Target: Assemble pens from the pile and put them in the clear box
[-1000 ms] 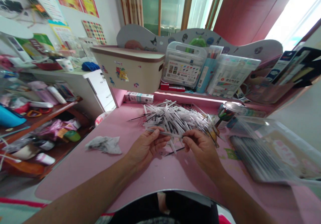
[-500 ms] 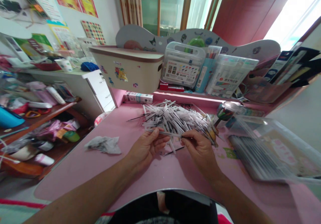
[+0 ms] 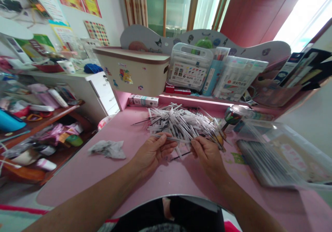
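My left hand (image 3: 157, 150) pinches a thin whitish tube, which looks like a pen refill (image 3: 181, 140), between thumb and fingers. The refill lies nearly level in front of me. At its right end, my right hand (image 3: 207, 152) is closed with thumb and forefinger on the tip. Just beyond both hands spreads a heap of white tubes and dark-tipped refills (image 3: 178, 121). A few loose ones lie below the held refill, partly hidden by my fingers. To the right, a clear plastic box (image 3: 311, 181) contains a row of dark slender sticks (image 3: 267, 162).
A crumpled tissue (image 3: 107, 149) lies on the pink desk (image 3: 85, 180) at left. A can (image 3: 234, 116) stands right of the heap. Along the shelf behind are a cream bin (image 3: 135, 74), a clear marker case (image 3: 189, 67) and pen holders.
My right hand has shifted slightly to the right, and more of the refill shows between my hands. The left hand stays almost where it was.
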### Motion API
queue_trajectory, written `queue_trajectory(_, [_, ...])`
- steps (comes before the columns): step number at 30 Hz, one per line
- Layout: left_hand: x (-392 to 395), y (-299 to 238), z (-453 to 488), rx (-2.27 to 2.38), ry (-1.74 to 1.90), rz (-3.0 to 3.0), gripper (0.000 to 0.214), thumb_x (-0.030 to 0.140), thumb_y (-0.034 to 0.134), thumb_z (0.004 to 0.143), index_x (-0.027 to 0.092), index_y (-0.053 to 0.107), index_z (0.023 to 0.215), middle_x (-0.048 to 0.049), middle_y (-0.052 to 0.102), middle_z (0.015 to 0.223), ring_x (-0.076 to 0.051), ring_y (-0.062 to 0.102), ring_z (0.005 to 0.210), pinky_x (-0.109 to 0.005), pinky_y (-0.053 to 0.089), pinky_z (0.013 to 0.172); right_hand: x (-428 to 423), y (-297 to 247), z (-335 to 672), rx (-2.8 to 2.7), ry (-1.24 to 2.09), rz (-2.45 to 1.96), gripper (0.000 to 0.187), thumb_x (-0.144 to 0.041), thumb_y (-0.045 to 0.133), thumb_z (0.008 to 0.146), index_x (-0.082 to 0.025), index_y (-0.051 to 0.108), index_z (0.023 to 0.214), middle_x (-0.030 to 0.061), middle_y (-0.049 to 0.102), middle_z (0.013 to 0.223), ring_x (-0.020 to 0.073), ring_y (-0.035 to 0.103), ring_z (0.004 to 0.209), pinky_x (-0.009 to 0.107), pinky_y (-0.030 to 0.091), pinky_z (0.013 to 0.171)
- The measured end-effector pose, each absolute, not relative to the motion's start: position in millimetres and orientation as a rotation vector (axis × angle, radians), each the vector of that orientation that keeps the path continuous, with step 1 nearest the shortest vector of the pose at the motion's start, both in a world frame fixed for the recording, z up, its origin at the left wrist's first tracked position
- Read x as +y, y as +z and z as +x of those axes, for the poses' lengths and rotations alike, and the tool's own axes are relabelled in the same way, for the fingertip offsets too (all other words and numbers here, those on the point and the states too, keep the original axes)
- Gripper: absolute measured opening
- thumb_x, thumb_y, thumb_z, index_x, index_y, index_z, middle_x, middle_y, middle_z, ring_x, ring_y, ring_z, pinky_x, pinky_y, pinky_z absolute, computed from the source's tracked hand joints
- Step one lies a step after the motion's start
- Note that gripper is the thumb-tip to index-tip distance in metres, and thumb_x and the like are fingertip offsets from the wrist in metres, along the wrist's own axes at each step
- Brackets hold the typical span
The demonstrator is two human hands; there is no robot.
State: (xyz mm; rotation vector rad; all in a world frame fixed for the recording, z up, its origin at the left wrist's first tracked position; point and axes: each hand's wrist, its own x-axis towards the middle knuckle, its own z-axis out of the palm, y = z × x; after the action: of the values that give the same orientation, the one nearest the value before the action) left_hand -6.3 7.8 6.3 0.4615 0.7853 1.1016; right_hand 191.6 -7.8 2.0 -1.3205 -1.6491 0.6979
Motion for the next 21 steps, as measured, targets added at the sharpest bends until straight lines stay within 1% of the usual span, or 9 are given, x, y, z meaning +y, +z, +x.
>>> queue_trajectory(3, [7.0,7.5,-5.7,0.794,1.107,0.491,0.013,0.008,0.052,0.094,0.011,0.063,0.091,-0.0097,0.076,0.077,-0.014,0.076,0.07,-0.017,0.061,0.06,-8.9,0.2,192.3,-1.587,0.858,-1.338,0.045,-0.047,0.038,0.097,-0.018,0.055,0.067,0.0013,0.055,0.059,0.0126,0.05,0.053,0.025,0.035,0.049])
queue_trajectory(5, [7.8,8.2,-6.0,0.805,1.114,0.498,0.014,0.007,0.051,0.094,0.011,0.064,0.09,-0.0096,0.076,0.078,-0.014,0.076,0.07,-0.017,0.061,0.06,-9.6,0.2,192.6,-1.552,0.95,-1.303,0.035,-0.046,0.042,0.096,-0.018,0.058,0.083,0.0017,0.059,0.07,0.0127,0.052,0.056,0.024,0.038,0.049])
queue_trajectory(8, [10.4,7.6,-7.1,0.81,1.125,0.507,0.014,0.008,0.051,0.094,0.011,0.064,0.091,-0.0092,0.076,0.079,-0.014,0.076,0.071,-0.018,0.061,0.061,-9.0,2.2,192.7,-1.562,0.973,-1.285,0.02,-0.034,0.054,0.088,-0.021,0.054,0.104,-0.0014,0.055,0.076,0.0127,0.053,0.056,0.024,0.04,0.05])
queue_trajectory(10, [11.7,6.4,-7.4,0.817,1.133,0.516,0.014,0.007,0.051,0.094,0.011,0.064,0.091,-0.0085,0.076,0.079,-0.014,0.075,0.071,-0.019,0.061,0.061,-7.2,4.0,192.7,-1.62,0.845,-1.276,0.017,-0.027,0.056,0.084,-0.021,0.055,0.1,-0.0004,0.054,0.079,0.0137,0.054,0.063,0.025,0.042,0.056])
queue_trajectory(12, [12.0,5.4,-7.2,0.822,1.137,0.529,0.014,0.007,0.051,0.094,0.012,0.064,0.091,-0.0083,0.076,0.079,-0.014,0.075,0.07,-0.02,0.062,0.061,-5.0,5.2,192.9,-1.695,0.689,-1.238,0.007,-0.025,0.053,0.085,-0.02,0.057,0.087,0.0031,0.056,0.085,0.0159,0.055,0.076,0.028,0.043,0.067])
queue_trajectory(14, [11.3,5.0,-6.7,0.815,1.126,0.54,0.014,0.008,0.052,0.094,0.012,0.064,0.09,-0.0086,0.076,0.08,-0.015,0.075,0.07,-0.022,0.062,0.06,-3.8,5.3,193.6,-1.734,0.66,-1.239,0.022,-0.03,0.047,0.091,-0.019,0.055,0.074,0.0036,0.055,0.08,0.0165,0.053,0.077,0.028,0.041,0.067])
queue_trajectory(16, [10.5,5.1,-6.3,0.803,1.114,0.547,0.013,0.008,0.052,0.093,0.012,0.064,0.089,-0.0085,0.076,0.079,-0.015,0.075,0.069,-0.022,0.062,0.059,-4.4,4.5,194.4,-1.711,0.753,-1.3,0.035,-0.037,0.04,0.096,-0.02,0.052,0.069,0.001,0.05,0.068,0.0149,0.049,0.066,0.027,0.037,0.059])
queue_trajectory(18, [10.2,5.3,-6.4,0.803,1.118,0.552,0.013,0.008,0.052,0.093,0.012,0.064,0.089,-0.0083,0.076,0.079,-0.015,0.075,0.069,-0.021,0.061,0.06,-6.2,3.8,194.7,-1.662,0.875,-1.34,0.03,-0.04,0.041,0.095,-0.02,0.055,0.078,-0.0021,0.046,0.063,0.0132,0.045,0.057,0.025,0.034,0.053])
queue_trajectory(21, [10.5,5.0,-7.2,0.81,1.13,0.564,0.013,0.008,0.053,0.093,0.012,0.065,0.09,-0.0087,0.076,0.079,-0.015,0.075,0.07,-0.021,0.061,0.061,-8.4,3.8,194.1,-1.639,0.928,-1.33,0.013,-0.032,0.053,0.087,-0.02,0.055,0.092,-0.0032,0.05,0.068,0.0127,0.048,0.058,0.024,0.036,0.053])
